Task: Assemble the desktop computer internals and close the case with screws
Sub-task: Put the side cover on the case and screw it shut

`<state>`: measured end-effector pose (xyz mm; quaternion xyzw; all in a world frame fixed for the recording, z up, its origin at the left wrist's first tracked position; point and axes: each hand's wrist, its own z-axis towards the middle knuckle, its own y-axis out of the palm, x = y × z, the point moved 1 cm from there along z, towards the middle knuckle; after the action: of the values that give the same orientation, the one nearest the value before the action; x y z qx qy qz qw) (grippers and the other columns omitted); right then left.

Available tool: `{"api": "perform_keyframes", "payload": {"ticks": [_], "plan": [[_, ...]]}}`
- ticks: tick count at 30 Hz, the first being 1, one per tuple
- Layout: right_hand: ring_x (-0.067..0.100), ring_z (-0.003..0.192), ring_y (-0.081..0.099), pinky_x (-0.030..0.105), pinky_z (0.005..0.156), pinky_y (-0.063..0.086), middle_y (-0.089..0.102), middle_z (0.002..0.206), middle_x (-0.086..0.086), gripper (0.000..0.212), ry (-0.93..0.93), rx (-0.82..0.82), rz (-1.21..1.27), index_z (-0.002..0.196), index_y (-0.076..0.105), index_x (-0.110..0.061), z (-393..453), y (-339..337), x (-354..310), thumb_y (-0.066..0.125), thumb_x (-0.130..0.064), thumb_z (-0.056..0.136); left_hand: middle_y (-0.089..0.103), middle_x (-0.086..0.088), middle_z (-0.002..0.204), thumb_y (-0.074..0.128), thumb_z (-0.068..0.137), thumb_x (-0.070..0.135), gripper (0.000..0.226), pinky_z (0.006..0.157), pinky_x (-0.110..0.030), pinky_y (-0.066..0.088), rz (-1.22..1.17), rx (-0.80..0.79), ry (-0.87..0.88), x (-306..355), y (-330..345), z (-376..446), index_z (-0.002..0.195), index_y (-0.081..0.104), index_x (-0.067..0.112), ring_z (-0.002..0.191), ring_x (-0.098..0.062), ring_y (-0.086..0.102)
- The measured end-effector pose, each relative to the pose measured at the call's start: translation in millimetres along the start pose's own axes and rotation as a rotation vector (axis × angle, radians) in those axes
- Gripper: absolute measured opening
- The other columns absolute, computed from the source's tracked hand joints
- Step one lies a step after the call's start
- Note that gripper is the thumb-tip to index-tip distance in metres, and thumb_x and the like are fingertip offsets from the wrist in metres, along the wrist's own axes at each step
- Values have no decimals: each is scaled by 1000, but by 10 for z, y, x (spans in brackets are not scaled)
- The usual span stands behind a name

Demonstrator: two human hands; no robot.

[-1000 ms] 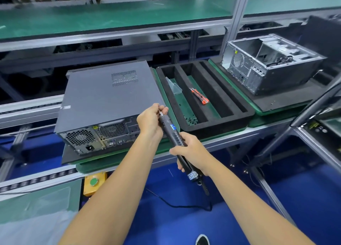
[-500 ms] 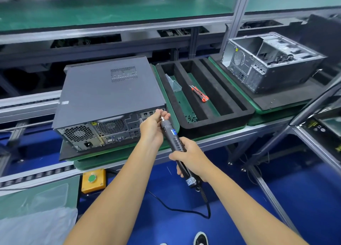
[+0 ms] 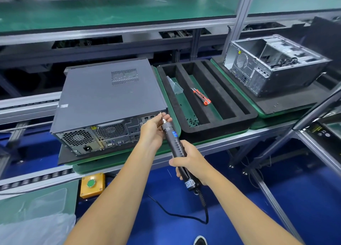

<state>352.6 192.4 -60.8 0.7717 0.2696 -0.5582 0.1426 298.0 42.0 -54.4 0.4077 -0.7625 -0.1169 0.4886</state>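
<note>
Lying flat on a black mat, rear panel toward the camera: a closed dark grey computer case (image 3: 108,95), now higher in view than a second ago, lid on. To its right, just beside, a black foam tray (image 3: 238,113) with long slots, holding an orange utility knife (image 3: 201,96), a clear plastic bag (image 3: 175,86) and a scatter of small black screws (image 3: 192,122) at the near end of one slot. Farther right, well apart, an open silver chassis (image 3: 273,65) with its side off (cables visible inside).

Held slanting up toward the case's top right rear corner: a black electric screwdriver (image 3: 174,144), cord trailing down to the blue floor. Bit tip now touching the corner at the lid's edge; a second ago, still short of it and lower against the rear panel. Right hand (image 3: 191,163) clenched round the handle near its lower end, as before. Left hand (image 3: 153,132) pinching the bit end between thumb and fingertips, moved up along with the tool. Below the bench edge, a yellow box with a green button (image 3: 91,184).
</note>
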Motion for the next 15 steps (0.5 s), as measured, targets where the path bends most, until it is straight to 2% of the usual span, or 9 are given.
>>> {"api": "perform_keyframes", "payload": {"ticks": [15], "plan": [[17,54,58,32,51,52,55,88,11,33,17,-8,-6,101,49,-23,55,-34,6,69,-14,77,72,-5,74,55,95,10,13,54,-24,55,-46,4,21,-29,19,35,94,65,2,64,-14,70]]}}
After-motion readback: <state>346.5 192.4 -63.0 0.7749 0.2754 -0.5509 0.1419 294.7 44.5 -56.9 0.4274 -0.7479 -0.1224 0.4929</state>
